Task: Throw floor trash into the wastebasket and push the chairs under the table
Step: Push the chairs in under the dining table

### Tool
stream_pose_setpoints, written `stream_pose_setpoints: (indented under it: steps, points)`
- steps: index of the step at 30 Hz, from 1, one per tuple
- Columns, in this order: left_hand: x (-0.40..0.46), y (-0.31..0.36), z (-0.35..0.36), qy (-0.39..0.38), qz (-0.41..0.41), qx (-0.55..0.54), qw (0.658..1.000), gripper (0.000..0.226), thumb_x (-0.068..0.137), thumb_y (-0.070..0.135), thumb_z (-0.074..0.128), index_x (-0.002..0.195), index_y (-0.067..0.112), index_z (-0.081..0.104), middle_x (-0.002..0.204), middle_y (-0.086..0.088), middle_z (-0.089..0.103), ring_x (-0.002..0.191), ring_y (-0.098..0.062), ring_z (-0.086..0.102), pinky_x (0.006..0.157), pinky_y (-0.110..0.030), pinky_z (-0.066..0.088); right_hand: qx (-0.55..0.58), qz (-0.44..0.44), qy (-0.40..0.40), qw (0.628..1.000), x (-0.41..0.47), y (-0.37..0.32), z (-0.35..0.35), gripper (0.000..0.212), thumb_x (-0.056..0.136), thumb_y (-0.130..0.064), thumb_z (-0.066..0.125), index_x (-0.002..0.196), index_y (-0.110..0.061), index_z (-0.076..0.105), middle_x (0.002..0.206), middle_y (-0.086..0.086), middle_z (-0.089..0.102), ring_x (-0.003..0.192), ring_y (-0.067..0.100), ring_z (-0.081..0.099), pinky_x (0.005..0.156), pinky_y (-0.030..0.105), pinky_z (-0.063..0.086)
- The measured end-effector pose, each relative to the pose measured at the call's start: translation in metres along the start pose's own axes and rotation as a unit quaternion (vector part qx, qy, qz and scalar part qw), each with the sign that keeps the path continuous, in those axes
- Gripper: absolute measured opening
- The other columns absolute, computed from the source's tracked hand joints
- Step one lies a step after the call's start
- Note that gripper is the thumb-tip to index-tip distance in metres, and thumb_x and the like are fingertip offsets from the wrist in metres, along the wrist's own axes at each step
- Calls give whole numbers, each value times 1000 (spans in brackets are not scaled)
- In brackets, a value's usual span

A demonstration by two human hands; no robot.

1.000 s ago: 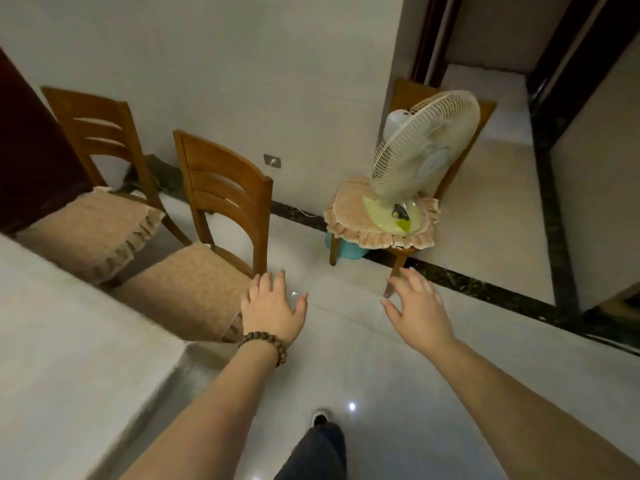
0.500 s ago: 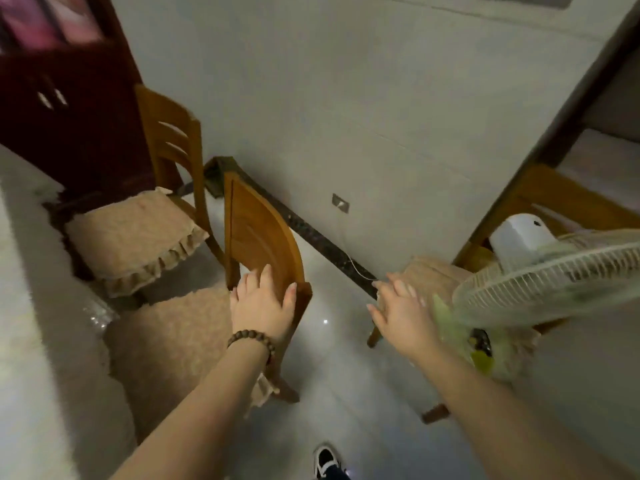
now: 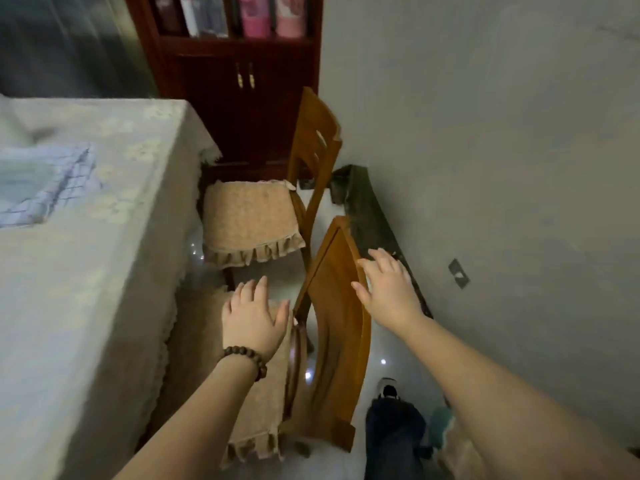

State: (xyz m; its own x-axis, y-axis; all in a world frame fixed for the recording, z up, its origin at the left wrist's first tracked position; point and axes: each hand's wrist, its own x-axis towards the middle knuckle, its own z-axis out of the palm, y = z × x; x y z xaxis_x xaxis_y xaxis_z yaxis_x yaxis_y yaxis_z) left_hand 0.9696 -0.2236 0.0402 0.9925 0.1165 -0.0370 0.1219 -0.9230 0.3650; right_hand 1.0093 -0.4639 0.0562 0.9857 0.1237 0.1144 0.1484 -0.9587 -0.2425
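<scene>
A dim dining corner is seen from above, looking down along two bare forearms. The tabletop [image 3: 104,271], draped in a pale patterned cloth, fills the left side. Beside it two wooden chairs are set in a row, each with a tan frilled cushion. The near chair [image 3: 332,334] is angled away from the tabletop, its curved backrest lying between the two hands; only the front of its seat appears tucked under the cloth edge. The far chair [image 3: 277,209] is placed beyond it, in front of a dark red cabinet [image 3: 239,91], its seat also largely exposed.

The left hand [image 3: 254,320], a bead bracelet on its wrist, is spread flat over the near seat cushion with nothing held. The right hand [image 3: 388,289] is laid against the top rail of the backrest, fingers extended; no closed grip is formed on either side. The hands seem placed this way so the chair can be steered and pushed in squarely.

No floor trash or wastebasket can be seen from here.
</scene>
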Motion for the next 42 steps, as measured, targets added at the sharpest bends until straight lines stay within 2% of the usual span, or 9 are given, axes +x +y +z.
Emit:
stream_pose_setpoints:
  steps: [4,8,14,22,30,34,37,40,42]
  points:
    - [31,-11,6,54,-102,10,993,68,88,62,29,143,22,31,147,-6,38,138,-24,28,111,-46,24,22,-129,-39,991,81,-10,22,46,92,-46,44,135,-30,38,150,1,32,141,23,19,112,41,11]
    - [51,-1,8,102,-233,33,967,67,89,61,31,143,21,31,147,-6,39,138,-25,28,111,-45,23,42,-251,-106,961,154,-21,41,46,93,-44,44,136,-27,38,151,2,28,142,22,15,114,41,11]
    - [49,46,13,121,-393,48,910,67,91,58,32,145,19,27,148,-7,35,139,-24,25,113,-44,21,48,-418,-201,885,207,-26,54,48,94,-44,44,138,-26,37,153,2,26,142,21,13,115,45,14]
    - [7,87,22,143,-517,45,843,67,91,58,33,145,20,27,147,-4,37,138,-21,27,112,-44,23,44,-556,-255,790,207,-35,57,50,93,-45,44,138,-25,36,154,2,23,143,19,10,116,42,9]
    - [-36,122,37,116,-508,19,853,87,78,78,15,147,26,23,147,-2,37,136,-21,28,112,-41,24,6,-662,-284,693,190,-9,63,71,81,-75,25,140,-36,28,154,-2,21,142,18,14,115,41,8]
    - [-45,151,61,51,-509,17,859,102,65,88,4,146,28,22,148,-1,34,136,-22,27,110,-39,22,-44,-700,-314,640,190,-1,53,86,73,-85,16,142,-34,26,152,0,28,138,22,25,115,43,20]
    - [-47,168,80,-14,-475,34,879,108,59,95,6,146,32,19,145,0,39,130,-23,35,104,-40,30,-81,-726,-321,603,188,8,39,100,63,-91,10,143,-33,25,151,1,31,135,24,31,110,43,28]
    - [-47,180,94,-50,-453,74,887,115,52,100,10,145,32,21,132,-1,51,117,-24,48,92,-39,39,-129,-762,-309,555,187,16,30,103,60,-93,14,140,-31,31,135,1,49,118,23,49,95,39,43]
    - [-47,186,99,-68,-448,110,885,110,52,99,16,137,31,34,120,1,58,106,-23,54,83,-37,42,-155,-782,-287,531,187,20,30,92,64,-91,25,131,-30,42,113,0,60,99,21,58,78,35,49]
